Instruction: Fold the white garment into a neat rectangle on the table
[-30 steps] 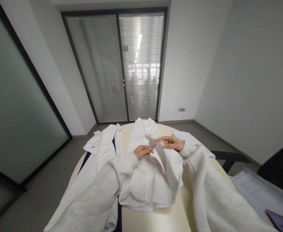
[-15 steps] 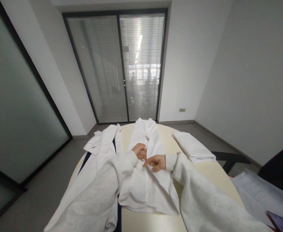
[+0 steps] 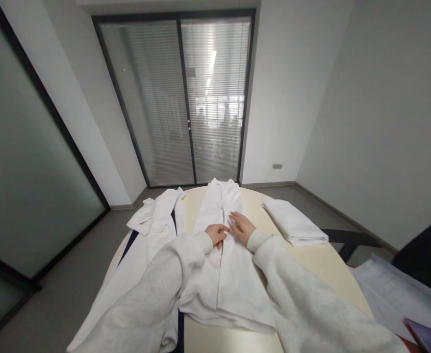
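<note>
A white garment [image 3: 225, 274] lies lengthwise on the cream round table [image 3: 321, 267], folded into a long narrow strip. My left hand [image 3: 217, 232] rests on its middle with fingers loosely curled against the cloth. My right hand [image 3: 241, 226] lies flat on the garment just to the right, fingers stretched out. Both arms wear light grey sleeves.
A folded white cloth stack [image 3: 295, 222] sits at the table's right. Another white garment with a dark stripe [image 3: 152, 223] drapes over the table's left edge. Papers [image 3: 395, 294] and a dark chair [image 3: 426, 255] stand at the right. Glass doors with blinds [image 3: 186, 103] are ahead.
My right hand brought the garment's right flap over onto the middle, then let go and laid flat on the cloth. My left hand stayed near the centre.
</note>
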Demonstrator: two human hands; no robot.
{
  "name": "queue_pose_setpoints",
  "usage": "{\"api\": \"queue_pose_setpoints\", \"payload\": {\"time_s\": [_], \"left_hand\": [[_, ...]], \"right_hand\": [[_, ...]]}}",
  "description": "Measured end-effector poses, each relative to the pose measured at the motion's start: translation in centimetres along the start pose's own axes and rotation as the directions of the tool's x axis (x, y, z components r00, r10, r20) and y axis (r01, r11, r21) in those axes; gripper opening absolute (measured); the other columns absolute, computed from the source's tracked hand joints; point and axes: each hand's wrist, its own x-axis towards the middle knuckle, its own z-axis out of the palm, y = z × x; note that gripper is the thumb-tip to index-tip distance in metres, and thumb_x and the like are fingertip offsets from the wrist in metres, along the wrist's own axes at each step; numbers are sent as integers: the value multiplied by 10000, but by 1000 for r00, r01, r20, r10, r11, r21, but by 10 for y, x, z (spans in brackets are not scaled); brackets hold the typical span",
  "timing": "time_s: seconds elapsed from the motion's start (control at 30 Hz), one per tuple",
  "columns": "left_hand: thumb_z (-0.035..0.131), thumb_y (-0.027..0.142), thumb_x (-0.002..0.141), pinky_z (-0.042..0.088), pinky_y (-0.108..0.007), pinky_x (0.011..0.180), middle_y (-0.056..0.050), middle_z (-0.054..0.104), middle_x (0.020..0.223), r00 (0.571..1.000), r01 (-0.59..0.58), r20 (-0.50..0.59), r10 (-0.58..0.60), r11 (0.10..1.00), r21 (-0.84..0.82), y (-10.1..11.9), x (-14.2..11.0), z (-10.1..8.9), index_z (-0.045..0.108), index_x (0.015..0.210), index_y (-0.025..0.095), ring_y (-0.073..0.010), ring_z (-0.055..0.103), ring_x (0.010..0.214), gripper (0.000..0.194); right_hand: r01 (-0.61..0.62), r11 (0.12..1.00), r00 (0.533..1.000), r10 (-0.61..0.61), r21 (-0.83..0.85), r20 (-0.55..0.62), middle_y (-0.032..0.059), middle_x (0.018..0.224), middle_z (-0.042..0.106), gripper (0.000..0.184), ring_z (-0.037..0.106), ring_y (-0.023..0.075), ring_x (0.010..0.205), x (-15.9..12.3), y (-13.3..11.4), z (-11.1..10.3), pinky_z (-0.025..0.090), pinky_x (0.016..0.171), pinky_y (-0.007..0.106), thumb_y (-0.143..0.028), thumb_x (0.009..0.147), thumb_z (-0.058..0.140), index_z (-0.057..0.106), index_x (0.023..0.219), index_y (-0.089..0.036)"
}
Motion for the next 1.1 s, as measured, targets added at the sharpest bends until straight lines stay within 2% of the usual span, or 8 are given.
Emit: {"api": "queue_pose_setpoints", "payload": {"time_s": [0.17,0.37,0.5,0.67,0.73,0.83,0.97,1.1], "left_hand": [[507,212,759,299,-162,370,73,494,397,997,7,73,-2,998,-64,-3,1,-1,567,1057,114,-64,422,306,319],[467,122,735,294,-161,350,78,509,440,997,67,60,-56,977,-201,10,-5,-7,515,976,129,-52,376,269,246],[495,154,725,347,-187,399,76,496,443,999,49,16,-50,997,58,12,-10,-10,548,896,163,-66,392,309,180],[482,235,772,440,-268,754,-33,615,804,935,-83,-274,223,893,443,8,-6,-31,610,863,188,-150,574,779,164],[472,225,785,364,-303,921,-65,576,1061,924,-119,-248,291,836,536,3,-3,-37,607,965,193,-179,499,1030,227],[465,276,807,211,-402,1038,-47,384,1342,962,-120,-117,246,767,630,-9,0,-34,500,1185,228,-219,255,1268,383],[335,417,863,86,-528,1037,7,201,1440,994,-67,-12,105,711,700,-22,1,-20,270,1347,297,-233,87,1326,503],[275,508,858,61,-533,1036,23,122,1457,998,-42,-1,60,706,707,-25,3,-16,195,1372,307,-235,50,1332,558]], "right_hand": [[61,941,961,35,-333,274,130,1401,264,662,116,334,1303,-12,15,23,184,1033,508,-544,828,313,380,1315,-99],[101,950,901,38,-295,433,8,1457,87,788,-21,354,1305,-15,5,10,114,1021,555,-671,741,370,139,1392,-292],[87,966,855,54,-244,516,-3,1459,58,922,-80,380,1290,-13,3,0,61,1009,585,-681,628,521,144,1385,-313],[80,989,819,4,-120,574,64,1446,137,941,38,377,1299,-4,6,-15,118,1014,561,-599,604,606,208,1384,-254],[60,983,865,36,-175,501,139,1431,161,875,75,348,1305,-1,4,-13,147,1023,526,-589,677,542,252,1376,-151],[48,941,912,95,-334,399,174,1425,158,811,28,329,1314,-6,-4,1,86,1023,548,-630,764,377,280,1359,-89],[104,917,907,71,-385,414,113,1450,60,848,-53,327,1311,-20,-15,16,-43,1008,569,-681,779,230,131,1399,-111],[86,935,865,101,-344,491,26,1459,2,856,-122,347,1295,-21,-20,10,-92,972,610,-719,745,242,39,1403,-210]]}}
